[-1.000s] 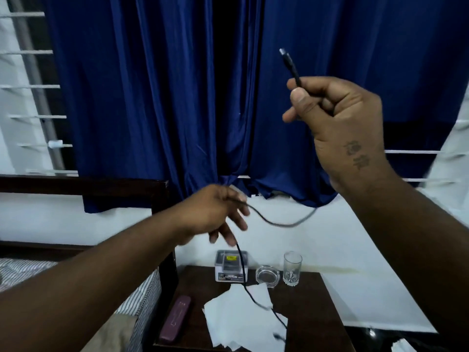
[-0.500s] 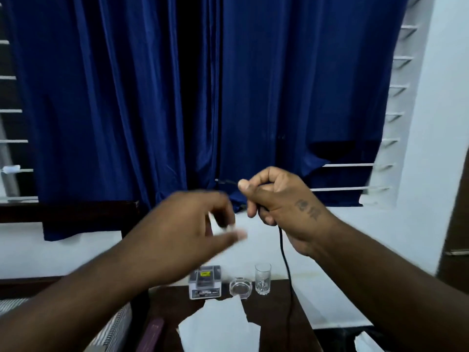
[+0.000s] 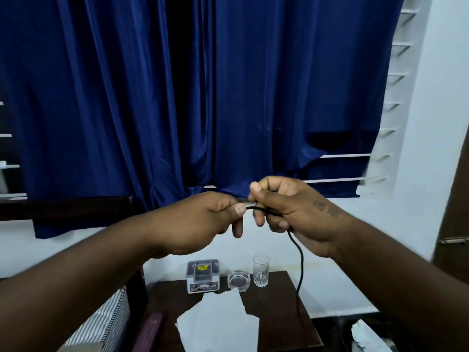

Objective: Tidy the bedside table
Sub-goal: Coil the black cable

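Both hands are raised in front of the blue curtain, above the dark wooden bedside table. My right hand is closed around a thin black cable, whose free length hangs down toward the table's right side. My left hand pinches the cable's short end between thumb and forefinger, close to the right hand. On the table stand a small clear box, a glass ashtray and a drinking glass, with white papers spread in front and a maroon case at the left edge.
A bed with a striped sheet and dark headboard adjoins the table on the left. Blue curtains hang behind, over a barred window. A white wall and a dark door frame are at the right. Crumpled white paper lies on the floor.
My right hand came down from high up to chest height with the cable. My left hand let go lower down, swung across and now pinches the cable end next to the right hand.
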